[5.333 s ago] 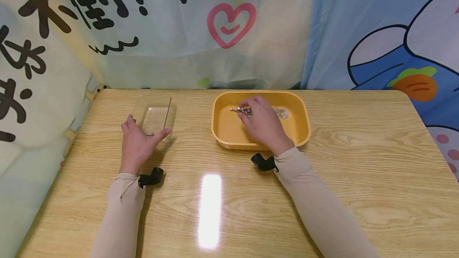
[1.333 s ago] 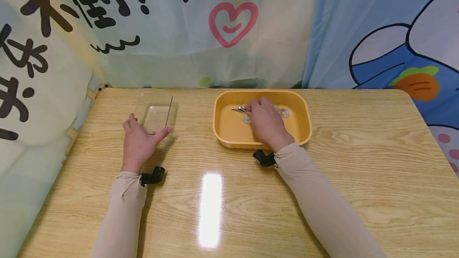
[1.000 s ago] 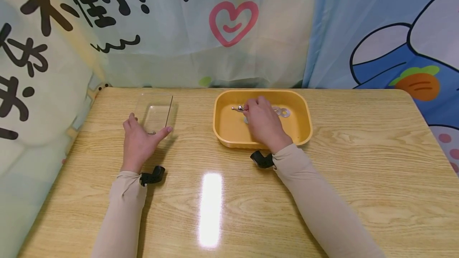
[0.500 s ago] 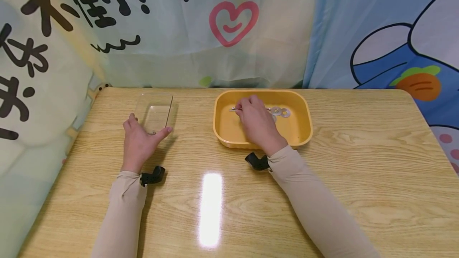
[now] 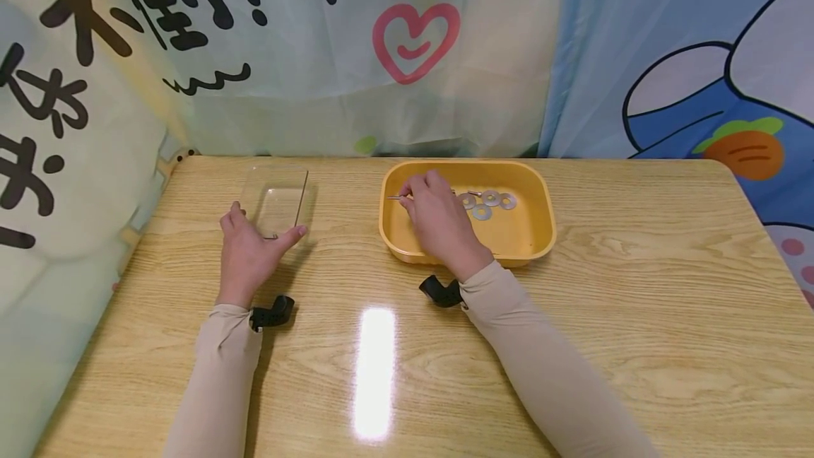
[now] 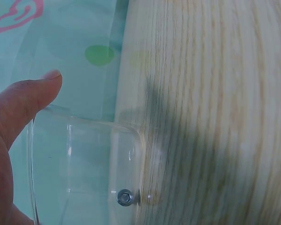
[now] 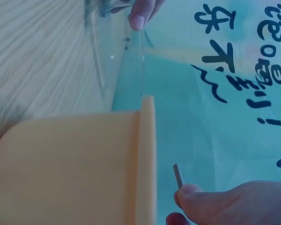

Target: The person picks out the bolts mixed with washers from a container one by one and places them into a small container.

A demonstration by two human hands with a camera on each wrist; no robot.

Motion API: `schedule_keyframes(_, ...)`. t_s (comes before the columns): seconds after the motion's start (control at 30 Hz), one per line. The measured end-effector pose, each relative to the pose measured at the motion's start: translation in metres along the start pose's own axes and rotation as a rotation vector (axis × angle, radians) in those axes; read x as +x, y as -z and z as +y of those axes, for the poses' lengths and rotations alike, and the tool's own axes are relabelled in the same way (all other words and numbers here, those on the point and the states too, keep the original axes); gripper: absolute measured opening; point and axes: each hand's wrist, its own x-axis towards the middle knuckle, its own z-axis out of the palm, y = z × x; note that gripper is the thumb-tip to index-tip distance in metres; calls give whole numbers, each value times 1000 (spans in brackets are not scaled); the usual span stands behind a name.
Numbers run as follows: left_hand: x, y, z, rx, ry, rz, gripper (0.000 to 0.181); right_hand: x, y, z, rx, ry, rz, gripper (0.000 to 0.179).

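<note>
My left hand (image 5: 251,260) holds a clear plastic box (image 5: 280,196) by its near end, thumb on one side and fingers on the other. Inside the box, the left wrist view shows a hex-socket screw (image 6: 125,197). My right hand (image 5: 441,221) is over the left part of the yellow tray (image 5: 521,249). Between its thumb and fingers it pinches a screw (image 7: 179,176), whose threaded end sticks out; its head is hidden. Several flat washers (image 5: 482,212) lie in the tray, with another screw (image 5: 474,194) partly visible behind them.
The wooden table (image 5: 636,260) carries the box at the left and the tray at the middle back. A printed cloth (image 5: 318,112) hangs along the far edge. The tray's raised wall (image 7: 147,154) stands beside my right hand.
My right hand has moved left from the tray's middle, with the screw pinched in its fingers. More of the washers now show. The left hand and the box have stayed put.
</note>
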Motion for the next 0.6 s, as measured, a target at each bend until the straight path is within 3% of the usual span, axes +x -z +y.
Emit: schedule_keyframes(0.6,0,-1,0,-2,3,5,127,5,-15,-22,27,54,-37,16)
